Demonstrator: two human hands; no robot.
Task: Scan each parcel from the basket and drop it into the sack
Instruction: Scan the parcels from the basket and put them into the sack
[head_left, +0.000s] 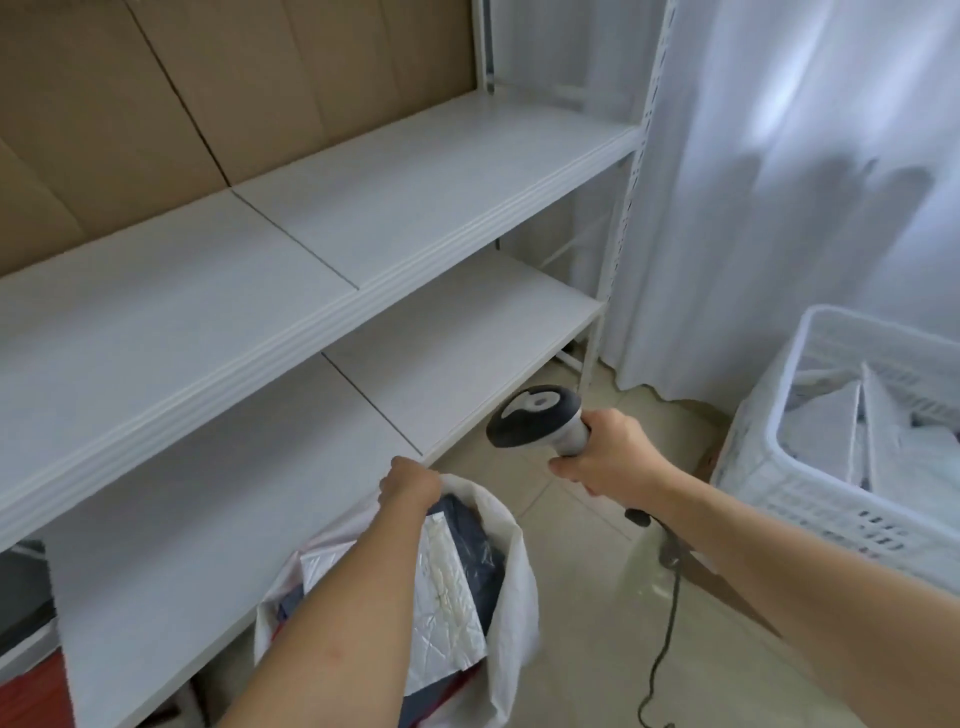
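- left hand (410, 486) fingers curled on far rim of white sack (511, 582), floor by shelf (311, 291)
- right hand (605, 449) grips barcode scanner (535, 418)
- parcels (452, 592) in sack; more in white basket (800, 467), right

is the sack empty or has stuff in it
Not empty: the sack mouth is open, with a silver parcel and dark parcels inside.

No writing, brand or number can be read anywhere. The silver parcel (447, 597) in the sack (511, 582), at six o'clock, carries a pale label too blurred to read.
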